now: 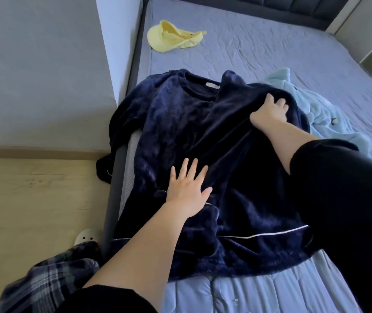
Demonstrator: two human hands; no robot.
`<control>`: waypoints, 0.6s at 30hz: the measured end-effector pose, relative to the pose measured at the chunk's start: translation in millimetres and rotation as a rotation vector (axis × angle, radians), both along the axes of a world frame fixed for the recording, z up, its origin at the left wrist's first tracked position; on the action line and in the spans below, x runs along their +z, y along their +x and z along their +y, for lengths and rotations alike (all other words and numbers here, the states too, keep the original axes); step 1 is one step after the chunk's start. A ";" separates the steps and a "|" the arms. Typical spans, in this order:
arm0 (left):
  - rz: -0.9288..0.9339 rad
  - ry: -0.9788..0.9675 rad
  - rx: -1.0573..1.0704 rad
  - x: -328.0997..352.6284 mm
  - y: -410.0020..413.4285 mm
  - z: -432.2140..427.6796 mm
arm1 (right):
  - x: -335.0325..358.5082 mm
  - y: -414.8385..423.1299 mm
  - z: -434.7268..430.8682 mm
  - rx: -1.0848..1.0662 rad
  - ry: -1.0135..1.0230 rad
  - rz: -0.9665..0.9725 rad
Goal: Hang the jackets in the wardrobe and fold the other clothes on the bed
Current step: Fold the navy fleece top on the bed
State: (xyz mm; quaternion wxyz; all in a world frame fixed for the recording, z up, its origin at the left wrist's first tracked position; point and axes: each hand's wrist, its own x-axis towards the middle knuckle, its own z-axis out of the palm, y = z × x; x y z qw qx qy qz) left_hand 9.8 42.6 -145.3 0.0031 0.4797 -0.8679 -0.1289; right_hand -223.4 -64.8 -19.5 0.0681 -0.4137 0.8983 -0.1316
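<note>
A navy velvet pyjama top (180,136) lies spread flat on the blue quilted bed (259,53), with its neckline and pale label toward the headboard and its white-piped hem toward the foot. One sleeve hangs over the bed's left edge, and the opposite side is folded in across the chest. A crumpled pale blue fleecy garment (322,114), possibly a robe, lies touching its right side.

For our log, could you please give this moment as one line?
folding navy top | left hand: flat on it | right hand: gripping its fabric
</note>
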 end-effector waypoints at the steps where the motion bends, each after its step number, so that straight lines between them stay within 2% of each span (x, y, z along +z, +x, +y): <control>1: -0.009 -0.003 0.003 -1.7 0.8 0.9 | -5.6 9.2 4.4 0.028 0.028 0.128; 4: 0.030 -0.100 0.041 -2.3 3.6 5.8 | -21.9 29.6 15.7 0.109 -0.038 0.425; 6: 0.042 -0.135 0.073 -1.8 6.8 8.9 | -35.0 37.9 23.2 0.356 -0.123 0.587; 8: 0.007 -0.082 0.076 -3.3 12.1 11.8 | -52.3 38.3 32.1 0.609 -0.009 0.686; 10: -0.030 -0.010 0.040 -3.6 18.4 12.7 | -64.6 28.4 39.8 0.604 0.251 0.678; 12: 0.033 0.131 0.023 2.3 25.7 6.7 | -67.4 21.6 44.4 0.481 0.320 0.605; 14: 0.294 0.341 0.149 12.5 33.7 -2.8 | -64.9 32.2 54.4 0.492 0.106 0.541; 16: 0.609 0.472 0.401 24.1 44.4 -12.9 | -69.6 52.0 73.4 0.655 -0.142 0.457; 17: 0.677 0.507 0.510 27.6 50.8 -16.5 | -78.5 60.7 88.0 0.773 -0.172 0.431; 18: 0.675 0.553 0.566 30.6 57.3 -17.9 | -88.6 68.6 105.1 0.883 -0.074 0.399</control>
